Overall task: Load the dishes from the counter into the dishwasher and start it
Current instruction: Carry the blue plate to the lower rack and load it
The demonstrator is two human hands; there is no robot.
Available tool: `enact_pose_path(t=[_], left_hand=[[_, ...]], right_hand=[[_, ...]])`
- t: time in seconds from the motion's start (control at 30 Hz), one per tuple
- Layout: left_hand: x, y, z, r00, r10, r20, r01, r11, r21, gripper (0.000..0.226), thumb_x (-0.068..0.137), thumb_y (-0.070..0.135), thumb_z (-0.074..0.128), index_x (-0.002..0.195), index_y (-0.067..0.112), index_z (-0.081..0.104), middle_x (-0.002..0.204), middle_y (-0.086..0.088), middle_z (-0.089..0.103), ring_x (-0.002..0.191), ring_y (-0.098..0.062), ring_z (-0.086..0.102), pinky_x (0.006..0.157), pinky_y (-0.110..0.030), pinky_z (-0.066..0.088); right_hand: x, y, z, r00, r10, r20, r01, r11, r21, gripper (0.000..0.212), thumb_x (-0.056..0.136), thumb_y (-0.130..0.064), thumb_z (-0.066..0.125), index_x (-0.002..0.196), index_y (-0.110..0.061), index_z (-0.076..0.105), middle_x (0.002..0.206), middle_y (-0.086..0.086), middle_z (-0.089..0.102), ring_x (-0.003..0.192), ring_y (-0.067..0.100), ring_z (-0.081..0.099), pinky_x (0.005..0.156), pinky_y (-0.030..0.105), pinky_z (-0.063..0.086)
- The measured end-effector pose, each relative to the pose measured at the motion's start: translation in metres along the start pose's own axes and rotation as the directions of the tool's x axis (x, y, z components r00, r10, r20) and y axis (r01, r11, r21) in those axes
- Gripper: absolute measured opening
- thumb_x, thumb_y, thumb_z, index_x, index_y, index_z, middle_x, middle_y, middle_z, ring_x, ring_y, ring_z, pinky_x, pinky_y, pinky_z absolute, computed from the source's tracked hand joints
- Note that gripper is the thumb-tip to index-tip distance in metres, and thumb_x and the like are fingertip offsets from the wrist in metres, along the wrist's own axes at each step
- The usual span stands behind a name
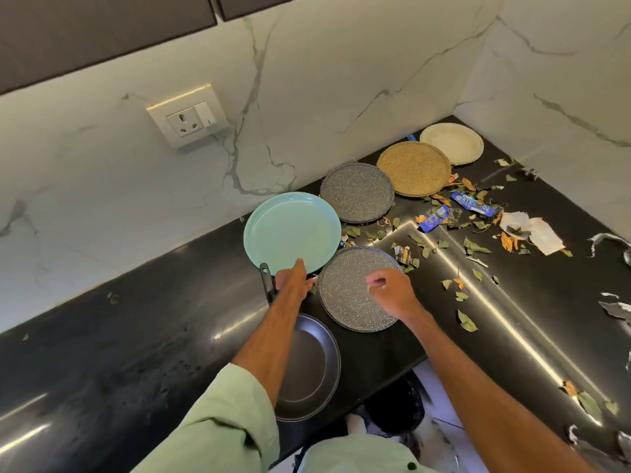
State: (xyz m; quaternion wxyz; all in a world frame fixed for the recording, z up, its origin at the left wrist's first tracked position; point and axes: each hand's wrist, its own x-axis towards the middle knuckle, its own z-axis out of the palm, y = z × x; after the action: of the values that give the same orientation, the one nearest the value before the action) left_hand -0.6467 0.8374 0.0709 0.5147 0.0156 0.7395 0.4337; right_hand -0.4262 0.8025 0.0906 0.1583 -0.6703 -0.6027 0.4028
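The black surface (pixel 136 353) carries all the dishes. The frying pan (pixel 307 370), at the near edge, looks the heaviest, and its handle is the best hold. The teal plate (pixel 290 227) looks stiff, glossy and likely slippery, so it should be pinched at the rim. The nearer speckled plate (pixel 348 302) looks matte.

The left grip (pixel 295 279), fingers straight, reaches the teal plate's near rim, perhaps touching it. The right grip (pixel 389 288) hovers over the speckled plate, fingers curled in and apparently empty.

Pan handle (pixel 267 283) half behind left hand (pixel 293 280)
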Motion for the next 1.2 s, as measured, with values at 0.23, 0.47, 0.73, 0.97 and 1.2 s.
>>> enact_pose_path(t=[0.23,0.47,0.73,0.97,1.2], left_hand=[[-0.010,0.008,0.003,0.996,-0.066,0.062,0.078,0.973,-0.215,0.033,0.088,-0.009,0.055,0.117,0.006,0.057,0.126,-0.019,0.064,0.088,-0.030,0.067,0.048,-0.026,0.058],[-0.051,0.013,-0.016,0.958,0.013,0.286,0.075,0.953,-0.295,0.036,0.092,-0.009,0.053,0.127,0.001,0.051,0.126,-0.021,0.061,0.085,-0.028,0.068,0.057,-0.023,0.058],[-0.075,0.035,-0.033,0.907,0.205,0.367,-0.172,0.978,-0.122,0.031,0.096,-0.001,0.055,0.126,0.006,0.052,0.116,-0.014,0.067,0.090,-0.027,0.071,0.071,-0.028,0.061],[-0.074,0.054,-0.039,0.777,0.496,0.388,-0.574,0.811,0.112,0.032,0.101,0.012,0.054,0.133,0.007,0.053,0.118,-0.010,0.067,0.100,-0.027,0.069,0.062,-0.022,0.058],[-0.069,0.064,-0.035,0.710,0.579,0.400,-0.700,0.639,0.318,0.024,0.101,0.017,0.053,0.123,0.008,0.056,0.110,-0.006,0.066,0.084,-0.013,0.066,0.056,-0.021,0.053]], right_hand=[[-0.008,0.028,-0.005,0.921,0.276,-0.275,-0.292,0.956,-0.022,0.023,0.083,-0.001,0.068,0.104,-0.010,0.072,0.104,0.003,0.067,0.092,0.018,0.064,0.078,0.030,0.053],[-0.011,0.048,0.013,0.854,0.471,-0.221,-0.496,0.865,-0.074,0.054,0.085,-0.037,0.076,0.119,0.001,0.057,0.119,0.018,0.057,0.102,0.035,0.063,0.081,0.040,0.054],[-0.010,0.028,0.010,0.824,0.511,-0.245,-0.477,0.859,0.189,0.014,0.091,-0.012,0.062,0.078,-0.010,0.060,0.071,0.003,0.055,0.060,0.016,0.053,0.045,0.022,0.034],[-0.023,-0.006,-0.059,0.859,0.259,-0.442,-0.143,0.950,0.278,0.009,0.094,-0.019,0.057,0.102,-0.016,0.052,0.078,-0.002,0.057,0.063,0.011,0.050,0.054,0.028,0.038],[-0.061,0.006,-0.104,0.807,0.250,-0.535,-0.094,0.949,0.300,0.015,0.098,-0.017,0.057,0.109,-0.018,0.047,0.076,0.001,0.060,0.054,0.011,0.049,0.041,0.014,0.032]])
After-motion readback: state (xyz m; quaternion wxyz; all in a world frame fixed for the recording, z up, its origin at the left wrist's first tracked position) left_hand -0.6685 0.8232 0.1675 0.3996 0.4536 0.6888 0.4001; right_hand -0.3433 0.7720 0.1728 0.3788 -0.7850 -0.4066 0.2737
